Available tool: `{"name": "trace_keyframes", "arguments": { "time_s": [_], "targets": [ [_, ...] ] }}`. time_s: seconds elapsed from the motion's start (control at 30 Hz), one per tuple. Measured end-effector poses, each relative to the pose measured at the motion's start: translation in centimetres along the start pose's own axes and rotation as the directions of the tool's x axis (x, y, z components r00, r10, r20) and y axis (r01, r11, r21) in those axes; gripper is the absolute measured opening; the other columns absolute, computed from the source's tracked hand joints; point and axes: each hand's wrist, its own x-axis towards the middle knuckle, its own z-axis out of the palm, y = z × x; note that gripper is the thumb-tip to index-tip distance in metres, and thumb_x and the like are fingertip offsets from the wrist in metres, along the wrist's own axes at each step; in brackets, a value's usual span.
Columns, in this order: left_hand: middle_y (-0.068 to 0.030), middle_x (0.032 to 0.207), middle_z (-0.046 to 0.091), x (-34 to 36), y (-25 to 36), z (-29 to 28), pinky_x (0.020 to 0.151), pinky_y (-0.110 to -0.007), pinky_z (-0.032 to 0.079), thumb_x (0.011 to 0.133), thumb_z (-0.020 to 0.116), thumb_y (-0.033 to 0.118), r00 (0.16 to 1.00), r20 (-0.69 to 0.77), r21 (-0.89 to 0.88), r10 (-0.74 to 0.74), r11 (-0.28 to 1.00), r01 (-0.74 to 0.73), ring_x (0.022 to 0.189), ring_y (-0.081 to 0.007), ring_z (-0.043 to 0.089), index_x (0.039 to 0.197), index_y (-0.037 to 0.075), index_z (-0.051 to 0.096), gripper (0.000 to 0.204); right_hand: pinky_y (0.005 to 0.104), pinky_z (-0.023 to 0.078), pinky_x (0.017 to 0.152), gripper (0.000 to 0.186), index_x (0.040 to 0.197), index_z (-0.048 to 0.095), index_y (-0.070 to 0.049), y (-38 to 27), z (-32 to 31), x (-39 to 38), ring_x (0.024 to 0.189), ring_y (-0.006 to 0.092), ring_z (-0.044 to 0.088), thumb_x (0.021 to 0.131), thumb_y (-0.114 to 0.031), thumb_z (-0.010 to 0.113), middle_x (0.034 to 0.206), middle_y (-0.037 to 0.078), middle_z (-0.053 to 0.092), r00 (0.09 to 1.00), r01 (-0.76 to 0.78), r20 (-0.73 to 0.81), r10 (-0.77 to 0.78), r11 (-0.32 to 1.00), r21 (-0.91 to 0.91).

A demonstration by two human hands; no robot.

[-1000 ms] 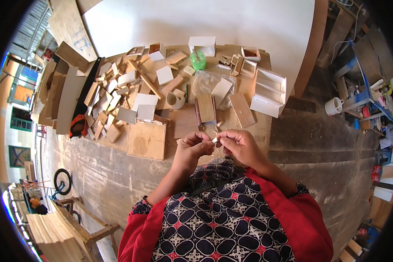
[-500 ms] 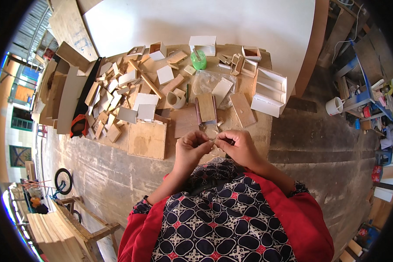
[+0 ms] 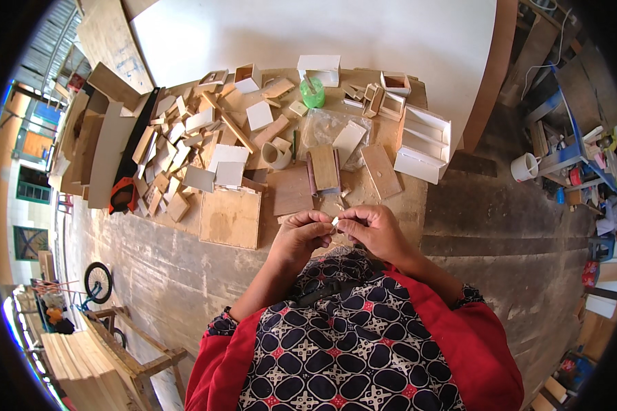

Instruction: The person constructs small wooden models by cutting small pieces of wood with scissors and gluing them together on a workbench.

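Observation:
My left hand (image 3: 303,233) and my right hand (image 3: 371,229) meet at the table's near edge, in front of my chest. Between their fingertips is a tiny white piece (image 3: 335,221), too small to name. Both hands are closed in a pinch on it. Just beyond them lie a few small wood scraps (image 3: 341,203) and a wooden block with dark side strips (image 3: 324,169). A flat brown board (image 3: 289,191) lies to the left of that block, and another brown board (image 3: 381,172) lies to its right.
Many wood offcuts (image 3: 178,147) are heaped on the table's left, beside an orange-handled saw (image 3: 123,194). A green container (image 3: 312,93), a roll of tape (image 3: 276,155) and a white compartment box (image 3: 422,144) stand farther back. A large white panel (image 3: 308,31) rises behind.
My hands have turned slightly at the fingertips, and the white piece between them now shows more plainly. My left hand's fingers are more stretched toward the right. The things on the table look unmoved.

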Motion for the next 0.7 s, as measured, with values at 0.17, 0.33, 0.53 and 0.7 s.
{"name": "trace_keyframes", "arguments": {
  "time_s": [0.17, 0.33, 0.53, 0.7],
  "targets": [
    [-0.0066, 0.08, 0.066, -0.2, 0.2, 0.1, 0.062, -0.024, 0.05, 0.079, 0.066, 0.004, 0.999, -0.048, 0.068, 0.005, 0.998, -0.002, 0.067, -0.0131, 0.061, 0.087, 0.003, 0.065, 0.008, 0.0214, 0.047, 0.059, 0.011, 0.091, 0.066, 0.001, -1.1, 0.6, -0.1, 0.066, 0.005, 0.057, 0.085, -0.007, 0.064, 0.074, 0.002, 0.065, 0.989, 0.139, -0.055, -0.14, 0.99, -0.035],
    [-0.0063, 0.079, 0.066, -0.3, 0.5, 0.4, 0.063, -0.025, 0.05, 0.079, 0.066, 0.004, 0.999, -0.03, 0.038, -0.032, 0.999, 0.033, 0.068, -0.0133, 0.062, 0.087, 0.002, 0.065, 0.008, 0.0217, 0.047, 0.06, 0.012, 0.094, 0.066, 0.001, -1.0, 0.0, -0.2, 0.068, 0.0059, 0.058, 0.086, -0.007, 0.063, 0.076, 0.004, 0.066, 0.983, 0.179, -0.008, -0.182, 0.972, -0.15],
    [-0.0057, 0.079, 0.065, -0.3, 0.0, 0.9, 0.066, -0.025, 0.052, 0.082, 0.066, 0.006, 0.992, -0.032, 0.142, 0.119, 0.983, -0.113, 0.07, -0.0127, 0.062, 0.089, 0.002, 0.064, 0.008, 0.02, 0.047, 0.058, 0.017, 0.1, 0.066, 0.003, 0.2, -0.1, 0.0, 0.067, 0.0059, 0.058, 0.089, -0.009, 0.06, 0.078, 0.004, 0.066, 0.998, 0.055, -0.047, -0.05, 0.993, 0.103],
    [-0.005, 0.078, 0.066, -0.4, -0.1, 1.5, 0.065, -0.023, 0.051, 0.081, 0.067, 0.004, 0.968, -0.094, 0.238, 0.234, 0.949, -0.206, 0.069, -0.0113, 0.062, 0.088, 0.001, 0.063, 0.008, 0.0208, 0.046, 0.055, 0.018, 0.099, 0.066, 0.003, -0.2, 0.1, -0.1, 0.065, 0.0053, 0.057, 0.088, -0.011, 0.062, 0.077, 0.003, 0.066, 0.993, 0.088, -0.086, -0.083, 0.994, 0.059]
  ]
}}
